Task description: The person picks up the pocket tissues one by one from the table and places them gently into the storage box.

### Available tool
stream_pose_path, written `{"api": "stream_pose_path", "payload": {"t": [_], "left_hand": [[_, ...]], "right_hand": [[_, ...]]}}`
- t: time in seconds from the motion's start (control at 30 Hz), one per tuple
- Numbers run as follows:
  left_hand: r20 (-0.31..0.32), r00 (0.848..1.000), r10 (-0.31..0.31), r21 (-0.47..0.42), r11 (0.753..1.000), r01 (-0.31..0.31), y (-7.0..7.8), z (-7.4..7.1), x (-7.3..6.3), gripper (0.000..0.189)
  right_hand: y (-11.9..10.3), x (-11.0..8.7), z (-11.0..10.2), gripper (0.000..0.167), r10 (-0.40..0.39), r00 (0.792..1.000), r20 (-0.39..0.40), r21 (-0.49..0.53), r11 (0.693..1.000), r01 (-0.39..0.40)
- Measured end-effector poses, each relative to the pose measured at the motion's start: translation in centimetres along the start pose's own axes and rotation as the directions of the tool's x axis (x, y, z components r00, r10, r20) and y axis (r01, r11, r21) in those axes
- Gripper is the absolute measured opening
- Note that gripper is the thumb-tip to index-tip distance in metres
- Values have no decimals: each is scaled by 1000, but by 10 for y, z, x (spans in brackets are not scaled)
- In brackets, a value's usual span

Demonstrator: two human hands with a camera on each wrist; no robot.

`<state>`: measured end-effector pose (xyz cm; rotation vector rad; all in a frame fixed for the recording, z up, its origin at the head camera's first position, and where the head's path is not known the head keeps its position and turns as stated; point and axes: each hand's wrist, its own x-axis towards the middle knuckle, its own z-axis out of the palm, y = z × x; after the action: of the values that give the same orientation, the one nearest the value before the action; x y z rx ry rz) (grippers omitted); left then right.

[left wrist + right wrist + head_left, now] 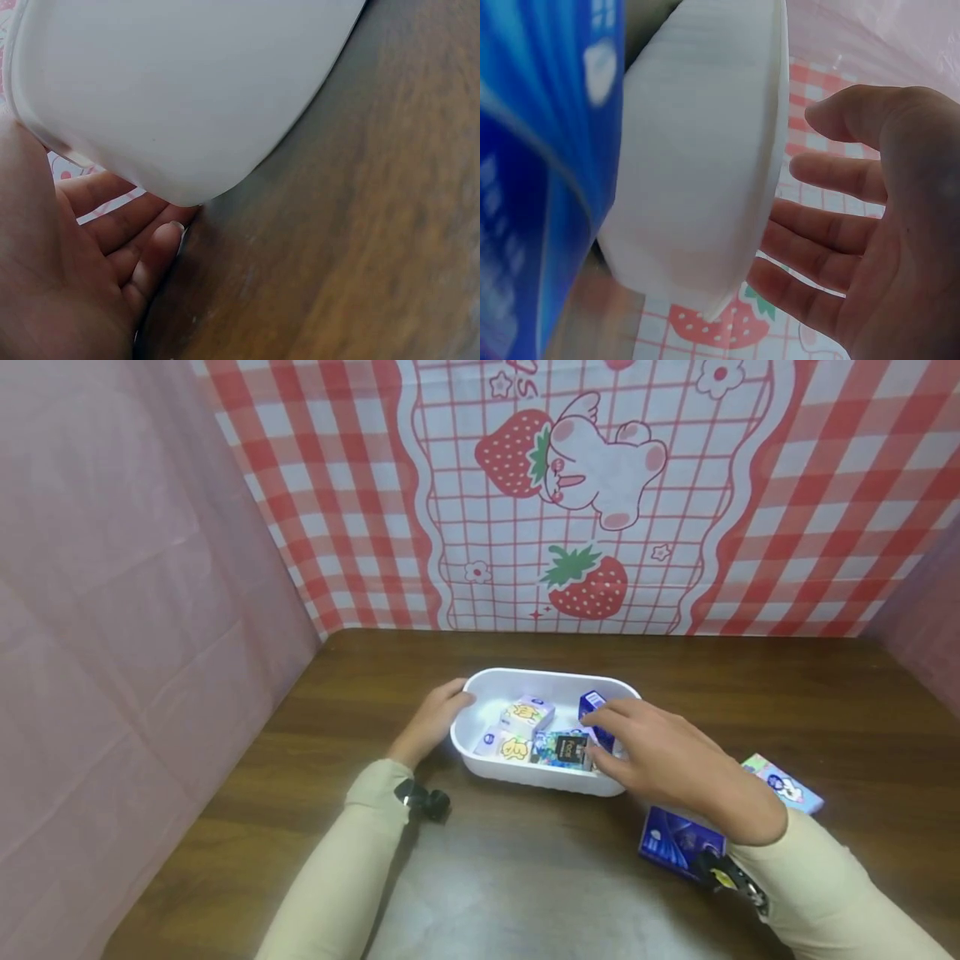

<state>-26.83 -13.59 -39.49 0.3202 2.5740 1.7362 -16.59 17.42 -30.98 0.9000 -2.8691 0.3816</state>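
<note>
A white oval plastic tub sits on the table. My left hand grips its left end, thumb at the rim and fingers against the outer wall. Over the right end hovers my right hand, its fingers apart and nothing held between them. Inside the tub lie two pale tissue packs with yellow cartoon figures, a blue-and-black patterned pack, and a dark blue pack leaning at the right end. My right fingers partly cover that blue pack.
Right of the tub, a blue tissue pack lies under my right wrist; it looms large in the right wrist view. Beyond it is a pastel pack. A checked strawberry cloth hangs behind the wooden table; a pink cloth hangs left.
</note>
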Motion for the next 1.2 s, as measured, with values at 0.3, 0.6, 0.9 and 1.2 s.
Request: {"api": "stream_pose_path", "payload": {"t": [0.3, 0.6, 0.9, 1.2], "left_hand": [[13, 1000, -2, 3, 1000, 2, -1, 0, 1, 42], [7, 1000, -4, 7, 1000, 4, -1, -1, 0, 41], [10, 1000, -3, -6, 1000, 3, -1, -1, -1, 41], [15, 1000, 2, -11, 1000, -2, 0, -1, -1, 41]], "right_hand": [[6, -6, -2, 41, 18, 1000, -1, -27, 999, -18], [11, -12, -7, 41, 71, 997, 21, -9, 997, -70], [20, -20, -5, 38, 45, 998, -32, -9, 999, -45], [32, -31, -6, 30, -10, 994, -106, -30, 1000, 7]]}}
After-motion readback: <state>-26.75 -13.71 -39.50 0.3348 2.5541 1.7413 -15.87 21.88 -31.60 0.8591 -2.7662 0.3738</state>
